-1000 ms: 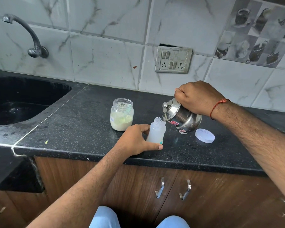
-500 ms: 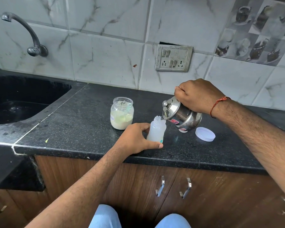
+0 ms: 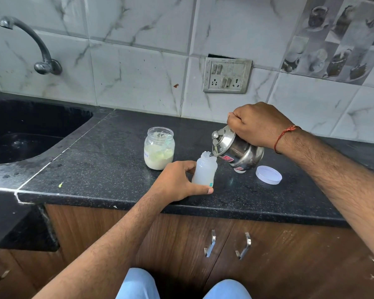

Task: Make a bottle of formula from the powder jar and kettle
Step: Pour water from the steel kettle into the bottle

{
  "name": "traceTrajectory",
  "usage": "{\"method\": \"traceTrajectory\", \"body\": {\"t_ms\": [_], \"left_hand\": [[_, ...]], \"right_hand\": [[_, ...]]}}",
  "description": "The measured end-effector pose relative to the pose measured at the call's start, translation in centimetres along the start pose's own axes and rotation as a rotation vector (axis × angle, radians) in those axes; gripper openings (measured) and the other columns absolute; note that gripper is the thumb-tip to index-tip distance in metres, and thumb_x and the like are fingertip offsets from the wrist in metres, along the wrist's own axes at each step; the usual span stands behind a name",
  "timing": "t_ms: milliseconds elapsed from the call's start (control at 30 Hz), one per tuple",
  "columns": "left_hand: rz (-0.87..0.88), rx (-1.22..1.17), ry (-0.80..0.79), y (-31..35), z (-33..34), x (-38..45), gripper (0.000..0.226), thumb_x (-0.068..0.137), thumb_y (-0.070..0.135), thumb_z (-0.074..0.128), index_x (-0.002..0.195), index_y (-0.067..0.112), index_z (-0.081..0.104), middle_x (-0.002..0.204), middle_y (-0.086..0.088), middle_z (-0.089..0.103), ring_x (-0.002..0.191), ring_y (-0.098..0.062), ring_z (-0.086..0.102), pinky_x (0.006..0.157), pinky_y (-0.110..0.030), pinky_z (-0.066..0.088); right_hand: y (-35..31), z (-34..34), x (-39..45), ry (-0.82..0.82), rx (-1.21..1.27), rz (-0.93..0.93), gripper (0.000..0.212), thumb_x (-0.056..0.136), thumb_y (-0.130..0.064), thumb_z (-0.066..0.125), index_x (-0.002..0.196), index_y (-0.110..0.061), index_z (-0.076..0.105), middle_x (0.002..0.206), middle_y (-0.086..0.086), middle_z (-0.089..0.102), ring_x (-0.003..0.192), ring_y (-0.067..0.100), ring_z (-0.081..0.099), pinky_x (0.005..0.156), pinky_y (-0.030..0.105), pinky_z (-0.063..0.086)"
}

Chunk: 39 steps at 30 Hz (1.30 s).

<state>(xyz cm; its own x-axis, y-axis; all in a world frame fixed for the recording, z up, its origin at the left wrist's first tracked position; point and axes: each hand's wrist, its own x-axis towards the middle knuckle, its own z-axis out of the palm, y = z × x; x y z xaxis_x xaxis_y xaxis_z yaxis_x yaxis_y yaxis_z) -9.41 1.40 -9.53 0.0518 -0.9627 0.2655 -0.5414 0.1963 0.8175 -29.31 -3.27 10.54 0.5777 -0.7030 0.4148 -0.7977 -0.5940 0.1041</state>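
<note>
The right hand [image 3: 258, 124] keeps its fingers curled round the top handle of the small polished steel kettle [image 3: 238, 151], and the kettle has tipped a touch further than a moment ago, its spout now at the rim of the small translucent plastic bottle [image 3: 204, 170]. The bottle has not shifted: it stands upright near the front edge of the black speckled stone counter [image 3: 95, 169], with the left hand [image 3: 177, 182] wrapped round its lower part, thumb in front and fingers behind. I cannot make out a stream of water, though the bottle looks cloudy inside. The pour seems to be under way, so the water step is likely in progress. The clear glass jar of pale powder [image 3: 159, 148] stands open just behind the left hand, and a white round plastic lid [image 3: 268, 175] lies flat to the right of the kettle. Capping and shaking appear to remain
</note>
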Motion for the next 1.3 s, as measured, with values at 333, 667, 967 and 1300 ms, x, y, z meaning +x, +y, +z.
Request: {"method": "traceTrajectory", "body": {"t_ms": [333,667,967,1300], "left_hand": [[0.001,0.000,-0.005,0.2,0.0,-0.1,0.053,0.070,0.050,0.104,0.115,0.035,0.081,0.075,0.030,0.071,0.053,0.002,0.049,0.064,-0.025,0.045],[-0.005,0.000,-0.006,0.0,-0.1,0.0,0.058,0.067,0.056,0.103,0.116,0.035,0.080,0.095,0.013,0.082,0.058,0.001,0.054,0.069,-0.030,0.053],[-0.014,0.024,0.005,0.2,0.0,-0.1,0.057,0.068,0.054,0.103,0.116,0.034,0.080,0.073,0.032,0.069,0.052,0.002,0.049,0.062,-0.025,0.043],[-0.024,0.038,-0.006,0.4,-0.2,-0.2,0.060,0.068,0.055,0.103,0.119,0.034,0.080,0.084,0.020,0.074,0.055,0.004,0.053,0.067,-0.024,0.047]], "right_hand": [[0.0,0.0,0.1,0.001,-0.001,-0.007,0.049,0.106,-0.032,0.041,0.062,-0.010,0.047,0.058,0.005,0.049,0.054,0.019,0.042,0.052,0.031,0.028],[0.0,0.1,0.0,0.006,-0.006,-0.011,0.049,0.106,-0.031,0.041,0.062,-0.010,0.047,0.058,0.006,0.049,0.053,0.019,0.042,0.051,0.031,0.028],[0.3,0.3,-0.3,0.017,0.028,0.005,0.051,0.107,-0.032,0.042,0.060,-0.013,0.043,0.057,0.004,0.048,0.053,0.017,0.040,0.051,0.032,0.026],[3.3,4.4,-2.6,0.121,0.467,0.231,0.053,0.110,-0.037,0.044,0.062,-0.013,0.041,0.059,0.006,0.045,0.057,0.023,0.041,0.056,0.034,0.031]]}}
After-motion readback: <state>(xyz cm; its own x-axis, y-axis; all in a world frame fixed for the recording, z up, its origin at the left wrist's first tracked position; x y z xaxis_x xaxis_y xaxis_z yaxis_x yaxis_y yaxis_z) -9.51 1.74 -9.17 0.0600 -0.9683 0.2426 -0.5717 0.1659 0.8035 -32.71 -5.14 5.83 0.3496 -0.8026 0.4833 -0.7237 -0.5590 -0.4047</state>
